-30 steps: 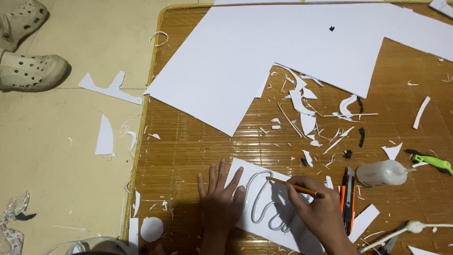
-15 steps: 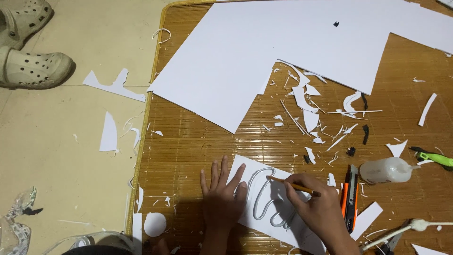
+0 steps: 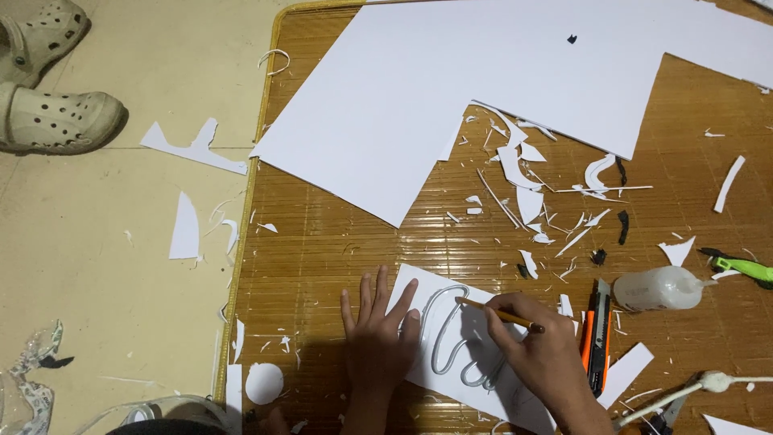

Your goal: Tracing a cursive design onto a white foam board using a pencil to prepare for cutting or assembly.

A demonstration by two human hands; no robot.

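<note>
Pressing flat with fingers spread, the left hand [image 3: 377,342] pins the left edge of a small white sheet [image 3: 467,354] to the bamboo mat [image 3: 338,234] at the lower centre of the frame. The right hand [image 3: 541,354], just right of it, has its fingers closed around a yellow pencil [image 3: 499,312], whose tip touches the sheet near the top of a looping grey outline drawn on it. Immediately right of that hand lies an orange-and-black utility knife [image 3: 594,334], and beyond it a small translucent glue bottle [image 3: 660,287] on its side, with a green-handled tool [image 3: 745,266] at the right edge. A large white board [image 3: 483,89] with a notch cut from its lower right covers the upper centre of the mat, and white paper scraps [image 3: 523,173] are strewn below it. A white paper disc [image 3: 264,383] sits at the mat's lower left edge. On the pale floor at the upper left rest two beige clogs [image 3: 56,121], with more white offcuts [image 3: 189,149] between them and the mat.
</note>
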